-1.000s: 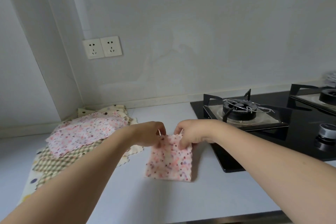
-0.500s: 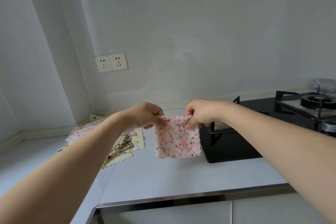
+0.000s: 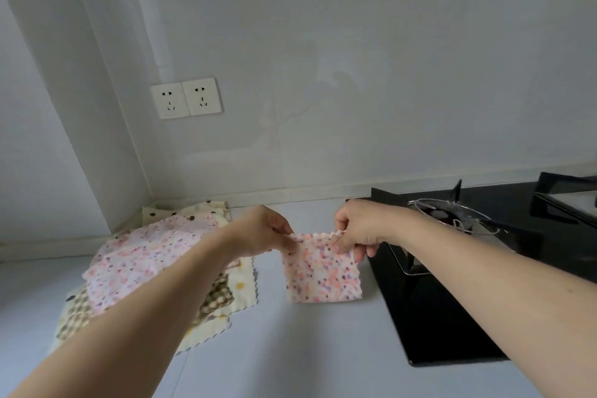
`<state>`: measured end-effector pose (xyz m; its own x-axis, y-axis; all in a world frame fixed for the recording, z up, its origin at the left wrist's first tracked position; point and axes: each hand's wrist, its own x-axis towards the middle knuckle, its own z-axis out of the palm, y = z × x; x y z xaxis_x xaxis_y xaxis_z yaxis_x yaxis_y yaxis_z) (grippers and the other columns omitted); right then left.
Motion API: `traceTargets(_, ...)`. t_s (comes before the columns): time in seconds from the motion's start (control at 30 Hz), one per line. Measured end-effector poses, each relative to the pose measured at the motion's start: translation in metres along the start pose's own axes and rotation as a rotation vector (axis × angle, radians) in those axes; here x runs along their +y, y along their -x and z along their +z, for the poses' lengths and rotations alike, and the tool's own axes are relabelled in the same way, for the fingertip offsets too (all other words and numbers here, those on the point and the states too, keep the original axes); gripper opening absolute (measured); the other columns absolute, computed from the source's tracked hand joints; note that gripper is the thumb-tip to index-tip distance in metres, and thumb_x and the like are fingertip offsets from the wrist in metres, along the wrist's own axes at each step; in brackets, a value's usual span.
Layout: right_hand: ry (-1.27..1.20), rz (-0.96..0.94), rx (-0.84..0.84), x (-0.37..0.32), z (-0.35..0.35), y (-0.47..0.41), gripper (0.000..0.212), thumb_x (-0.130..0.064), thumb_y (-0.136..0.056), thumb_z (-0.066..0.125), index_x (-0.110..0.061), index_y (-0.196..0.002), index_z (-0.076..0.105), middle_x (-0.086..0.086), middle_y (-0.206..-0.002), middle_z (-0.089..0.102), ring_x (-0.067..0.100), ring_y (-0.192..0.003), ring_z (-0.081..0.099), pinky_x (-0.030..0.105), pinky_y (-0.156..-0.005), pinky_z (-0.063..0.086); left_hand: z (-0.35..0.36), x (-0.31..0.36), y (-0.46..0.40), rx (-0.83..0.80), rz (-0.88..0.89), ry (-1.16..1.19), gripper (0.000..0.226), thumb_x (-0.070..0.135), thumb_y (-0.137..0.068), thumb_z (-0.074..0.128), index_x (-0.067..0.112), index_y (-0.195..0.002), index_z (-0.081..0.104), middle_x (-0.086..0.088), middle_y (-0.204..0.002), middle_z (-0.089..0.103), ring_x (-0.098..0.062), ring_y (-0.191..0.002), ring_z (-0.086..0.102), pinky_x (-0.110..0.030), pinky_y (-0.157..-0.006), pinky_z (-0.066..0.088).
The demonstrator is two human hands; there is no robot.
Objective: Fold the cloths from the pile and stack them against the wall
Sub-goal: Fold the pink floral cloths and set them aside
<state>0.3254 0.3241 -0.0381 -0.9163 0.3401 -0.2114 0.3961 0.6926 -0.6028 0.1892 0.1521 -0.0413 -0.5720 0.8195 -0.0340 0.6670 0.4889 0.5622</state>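
Observation:
A small folded pink speckled cloth [image 3: 321,271] hangs above the counter, held by its top edge. My left hand [image 3: 265,231] pinches its top left corner and my right hand [image 3: 357,229] pinches its top right corner. To the left, in the corner by the wall, lies the pile of cloths [image 3: 142,265]: a pink speckled one on top, with checked and dotted cream ones beneath. My left forearm crosses over the pile and hides part of it.
A black gas hob [image 3: 452,300] with a burner grate [image 3: 452,210] takes up the counter's right side, close to the held cloth. Two wall sockets [image 3: 186,98] sit above the pile. The grey counter [image 3: 307,349] runs between pile and hob, up to the back wall.
Both hands lifted the folded cloth off the counter and now hold it hanging by its top corners. The camera view tilted up and back down meanwhile.

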Motion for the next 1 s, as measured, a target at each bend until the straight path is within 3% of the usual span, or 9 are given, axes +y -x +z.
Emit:
traceTargets(0.13, 0.028, 0.078, 0.025, -0.019, -0.046, -0.017, 0.019, -0.014, -0.086, 0.073, -0.015, -0.083, 0.054, 0.004, -0.062, 0.066, 0.005, -0.04, 0.057, 0.019, -0.04, 0.04, -0.038, 0.025, -0.041, -0.03, -0.002, 0.01, 0.009, 0.021, -0.077, 0.079, 0.022, -0.072, 0.072, 0.016, -0.054, 0.06, -0.003, -0.057, 0.052, -0.014, -0.055, 0.042)
traceTargets(0.27, 0.019, 0.12, 0.053, -0.038, -0.119, -0.01, 0.021, -0.016, -0.088, 0.069, -0.019, -0.085, 0.049, 0.008, -0.078, 0.068, 0.009, -0.05, 0.062, 0.02, -0.041, 0.04, -0.089, 0.082, -0.069, -0.053, 0.061, -0.021, 0.004, 0.017, -0.081, 0.072, 0.019, -0.078, 0.073, 0.017, -0.048, 0.056, -0.002, -0.053, 0.051, -0.013, -0.051, 0.039)
traceTargets(0.43, -0.022, 0.188, 0.104, -0.03, -0.198, 0.017, 0.02, -0.015, -0.089, 0.068, -0.018, -0.089, 0.048, 0.005, -0.068, 0.064, 0.006, -0.043, 0.06, 0.019, -0.042, 0.043, -0.113, 0.162, -0.105, -0.07, 0.145, -0.01, 0.01, 0.014, -0.085, 0.068, 0.017, -0.09, 0.075, 0.015, -0.055, 0.06, 0.003, -0.049, 0.053, -0.008, -0.047, 0.036)
traceTargets(0.57, -0.059, 0.25, 0.122, 0.013, -0.248, 0.046, 0.02, -0.015, -0.089, 0.068, -0.019, -0.087, 0.049, 0.005, -0.076, 0.066, 0.007, -0.051, 0.064, 0.02, -0.046, 0.047, -0.095, 0.231, -0.132, -0.107, 0.182, -0.012, 0.014, 0.012, -0.085, 0.067, 0.019, -0.094, 0.075, 0.009, -0.073, 0.066, -0.001, -0.058, 0.056, -0.013, -0.055, 0.04)
traceTargets(0.67, -0.092, 0.289, 0.148, 0.056, -0.288, 0.071, 0.019, -0.015, -0.09, 0.068, -0.019, -0.088, 0.049, 0.005, -0.075, 0.067, 0.005, -0.048, 0.062, 0.019, -0.046, 0.047, -0.066, 0.286, -0.152, -0.108, 0.199, -0.002, 0.013, 0.013, -0.086, 0.068, 0.019, -0.095, 0.075, 0.013, -0.07, 0.063, 0.001, -0.058, 0.055, -0.01, -0.053, 0.039)
traceTargets(0.77, -0.155, 0.331, 0.172, 0.112, -0.326, 0.098, 0.019, -0.013, -0.089, 0.068, -0.016, -0.096, 0.051, 0.008, -0.08, 0.067, 0.01, -0.057, 0.067, 0.022, -0.051, 0.051, -0.027, 0.345, -0.173, -0.112, 0.21, 0.015, 0.013, 0.015, -0.087, 0.068, 0.019, -0.096, 0.075, 0.015, -0.072, 0.062, -0.001, -0.064, 0.055, -0.015, -0.058, 0.039)
traceTargets(0.9, -0.182, 0.37, 0.217, 0.186, -0.373, 0.134, 0.02, -0.01, -0.091, 0.064, -0.014, -0.104, 0.05, 0.007, -0.079, 0.064, 0.006, -0.046, 0.063, 0.021, -0.045, 0.048, 0.026, 0.421, -0.199, -0.134, 0.216, 0.025, 0.012, 0.016, -0.087, 0.067, 0.022, -0.094, 0.074, 0.015, -0.078, 0.063, -0.003, -0.069, 0.058, -0.018, -0.06, 0.04)
traceTargets(1.0, -0.21, 0.404, 0.224, 0.235, -0.4, 0.15, 0.021, -0.007, -0.09, 0.064, -0.013, -0.106, 0.051, 0.011, -0.093, 0.064, 0.017, -0.062, 0.072, 0.03, -0.054, 0.058, 0.06, 0.468, -0.215, -0.152, 0.217, 0.039, 0.011, 0.018, -0.088, 0.066, 0.023, -0.093, 0.074, 0.015, -0.08, 0.063, -0.003, -0.072, 0.058, -0.019, -0.061, 0.04)
